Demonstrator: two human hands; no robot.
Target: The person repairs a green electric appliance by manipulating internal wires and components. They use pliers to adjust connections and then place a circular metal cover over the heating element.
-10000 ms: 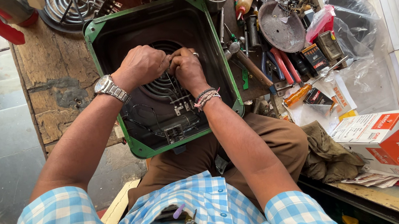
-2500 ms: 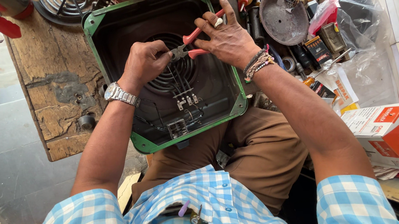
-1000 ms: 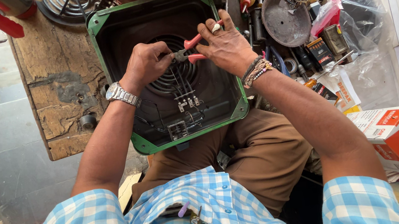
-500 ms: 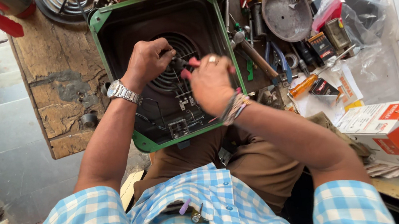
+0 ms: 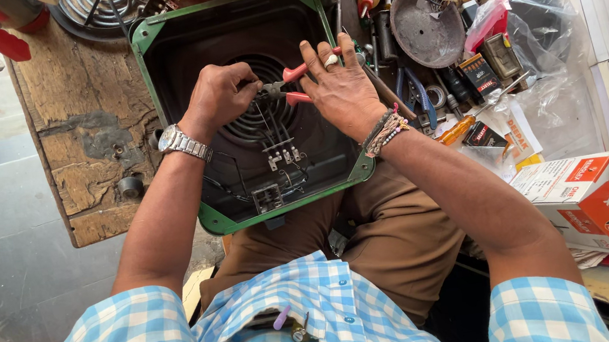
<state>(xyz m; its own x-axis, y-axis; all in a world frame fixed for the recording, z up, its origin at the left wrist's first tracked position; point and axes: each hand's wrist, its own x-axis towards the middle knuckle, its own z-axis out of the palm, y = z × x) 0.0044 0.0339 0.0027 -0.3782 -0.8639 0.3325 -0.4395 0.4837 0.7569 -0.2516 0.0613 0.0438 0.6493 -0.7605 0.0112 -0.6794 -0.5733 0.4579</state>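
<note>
Head view: red-handled pliers (image 5: 292, 85) are gripped by the right hand (image 5: 343, 87), long axis lying left-right, nose pointing at the left hand (image 5: 220, 96), which is closed around wiring over the coil. Both hands are held inside a black, green-rimmed stove housing (image 5: 147, 50) on the desk (image 5: 76, 107).

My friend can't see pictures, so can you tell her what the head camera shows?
A person's right hand grips red-handled pliers over the coil inside a green-rimmed black stove casing while the left hand steadies the spot. The casing rests on a worn wooden workbench, with scattered tools to the right.
</note>
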